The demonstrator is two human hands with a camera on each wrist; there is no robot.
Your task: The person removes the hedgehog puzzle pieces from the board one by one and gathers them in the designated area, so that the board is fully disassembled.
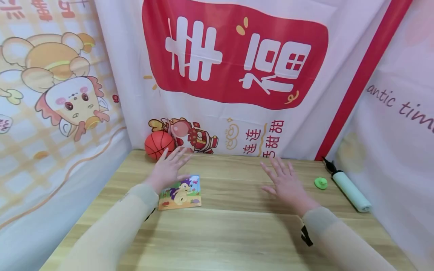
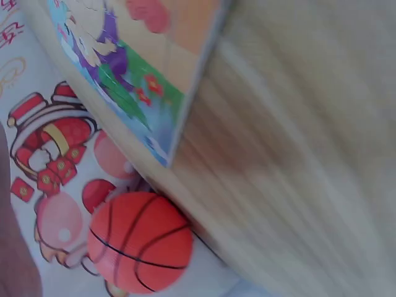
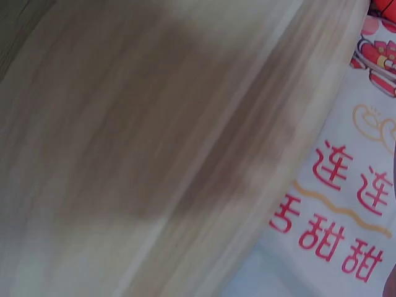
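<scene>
Above the table's left part my left hand (image 1: 168, 170) is spread, fingers straight, holding nothing. Partly hidden beneath it lies a flat picture puzzle board (image 1: 183, 195) with a purple-haired cartoon animal; its corner also shows in the left wrist view (image 2: 145, 93). A small orange-red toy basketball (image 1: 159, 145) sits just past the left fingertips, against the back cloth. My right hand (image 1: 286, 184) hovers over the right part of the table, fingers apart, with nothing in it. Right of that hand are a small green rubber duck (image 1: 321, 183) and a pale green hand pump (image 1: 351, 191) with a black nozzle.
The wooden table (image 1: 220, 237) ends at a hanging white cloth (image 1: 237, 131) with a red printed panel at the back. More printed cloth hangs along the left side (image 1: 51, 158) and the right side (image 1: 400, 150).
</scene>
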